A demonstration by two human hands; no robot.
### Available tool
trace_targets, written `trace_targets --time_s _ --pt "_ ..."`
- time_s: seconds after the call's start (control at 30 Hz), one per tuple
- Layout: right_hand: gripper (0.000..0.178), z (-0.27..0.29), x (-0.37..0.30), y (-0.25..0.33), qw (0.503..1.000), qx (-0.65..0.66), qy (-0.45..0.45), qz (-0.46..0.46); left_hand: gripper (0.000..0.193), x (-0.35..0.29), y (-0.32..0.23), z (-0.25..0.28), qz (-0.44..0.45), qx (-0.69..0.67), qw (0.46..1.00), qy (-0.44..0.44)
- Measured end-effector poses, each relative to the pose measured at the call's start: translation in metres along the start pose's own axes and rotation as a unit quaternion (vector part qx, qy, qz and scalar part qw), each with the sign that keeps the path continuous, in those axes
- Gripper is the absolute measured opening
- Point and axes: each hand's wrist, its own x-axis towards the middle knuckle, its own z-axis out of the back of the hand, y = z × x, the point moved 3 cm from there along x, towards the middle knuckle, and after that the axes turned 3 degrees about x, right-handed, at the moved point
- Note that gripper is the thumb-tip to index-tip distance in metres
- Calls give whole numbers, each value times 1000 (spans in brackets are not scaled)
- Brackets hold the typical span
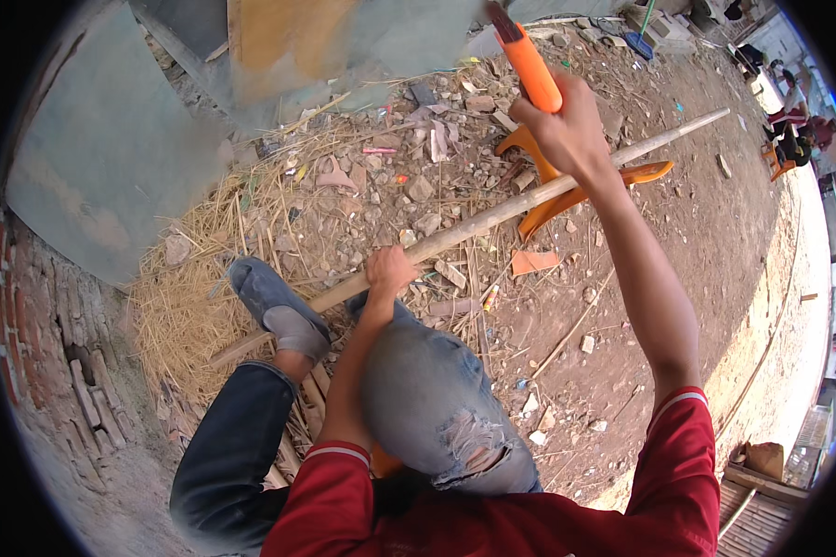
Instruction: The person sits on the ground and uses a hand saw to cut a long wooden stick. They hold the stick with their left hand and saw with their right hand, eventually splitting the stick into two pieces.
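My right hand (567, 125) is raised high and grips an orange handle (532, 63) of a tool whose dark end runs out of the top of the view. My left hand (388, 271) is closed around a long pale wooden pole (492, 215) that lies diagonally across the dirt ground, from lower left to upper right. My knees in torn jeans (432, 408) are below it, and my left foot in a grey shoe (271, 299) rests by the pole's lower end.
An orange plastic piece (576, 190) lies under the pole. Rubble, stones and dry straw (204, 278) cover the ground by a brick wall (56, 353) at left. Painted wall surface stands ahead. People sit far at the upper right (794, 130).
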Motion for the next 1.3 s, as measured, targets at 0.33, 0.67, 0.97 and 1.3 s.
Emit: trace_targets --time_s 0.33,0.67,0.97,1.3 --pt "21 -35 -296 -71 898 170 -4 -405 37 9 -5 -11 -3 -12 1000 -11" --pt "19 -39 -303 -66 907 164 22 -386 40 11 -5 -9 -21 -4 1000 8" --pt "22 -59 -286 -56 923 81 88 -366 40 8 -1 -5 8 -11 1000 -2" --pt "15 -55 -306 -45 919 96 108 -366 32 7 -6 -2 22 -7 1000 -3"
